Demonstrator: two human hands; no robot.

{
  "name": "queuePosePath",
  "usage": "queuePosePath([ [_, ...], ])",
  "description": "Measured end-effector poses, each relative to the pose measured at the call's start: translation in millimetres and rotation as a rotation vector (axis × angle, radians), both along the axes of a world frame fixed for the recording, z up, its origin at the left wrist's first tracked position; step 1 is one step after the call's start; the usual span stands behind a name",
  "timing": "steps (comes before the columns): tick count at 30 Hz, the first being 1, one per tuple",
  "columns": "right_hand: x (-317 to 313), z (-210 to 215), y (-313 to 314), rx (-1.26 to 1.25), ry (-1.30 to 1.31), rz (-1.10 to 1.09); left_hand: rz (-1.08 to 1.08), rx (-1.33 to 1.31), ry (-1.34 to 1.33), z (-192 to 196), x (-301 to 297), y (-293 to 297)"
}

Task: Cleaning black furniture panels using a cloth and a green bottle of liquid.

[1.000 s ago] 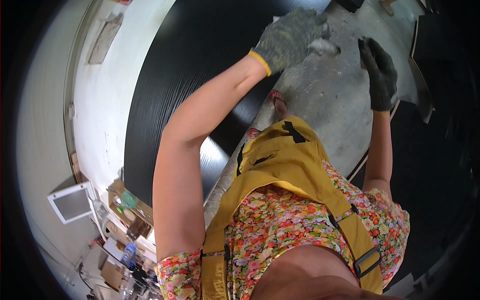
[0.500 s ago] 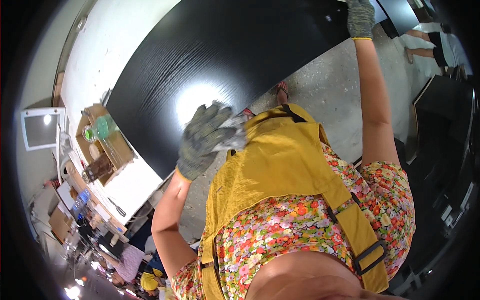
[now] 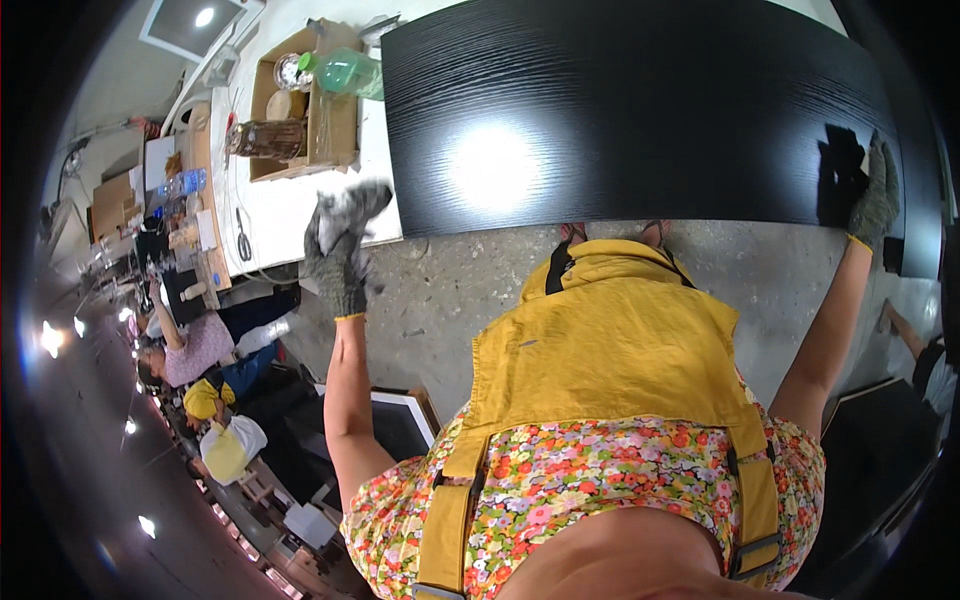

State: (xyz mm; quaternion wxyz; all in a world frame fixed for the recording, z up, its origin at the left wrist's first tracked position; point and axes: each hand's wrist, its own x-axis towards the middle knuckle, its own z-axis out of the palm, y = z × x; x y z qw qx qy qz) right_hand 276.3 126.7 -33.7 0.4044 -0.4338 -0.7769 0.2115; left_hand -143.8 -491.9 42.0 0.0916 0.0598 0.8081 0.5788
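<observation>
A large black wood-grain panel (image 3: 640, 130) lies before me on a white-topped table (image 3: 290, 215). My left hand (image 3: 340, 270), in a grey knitted glove, is closed on a crumpled grey-white rag (image 3: 350, 207). It is just off the panel's near left corner, over the table edge, and slightly blurred. My right hand (image 3: 876, 200), gloved alike, is at the panel's right end with its fingers stretched out along it. A dark reflection or shadow of this hand shows on the glossy surface beside it.
Left of the panel stands a cardboard box (image 3: 345, 135) with a green plastic bottle (image 3: 350, 72) and a brown jar (image 3: 268, 140). Scissors (image 3: 243, 238) lie nearer. People (image 3: 195, 345) are at the far left; another black panel (image 3: 880, 450) is at lower right.
The view has turned, so the panel now lies across in front of me. My left hand with the rag has gone from the panel's surface to beyond its left corner. My right hand remains at the right end.
</observation>
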Motion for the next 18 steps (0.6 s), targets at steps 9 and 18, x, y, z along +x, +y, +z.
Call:
queuePosePath([
  [9,-2,7,-15,0.127,-0.090,0.046,-0.228,-0.110,0.074,-16,-3,88],
  [18,-33,34,-45,-0.267,0.345,0.052,-0.176,0.062,0.341,-23,-135,222],
])
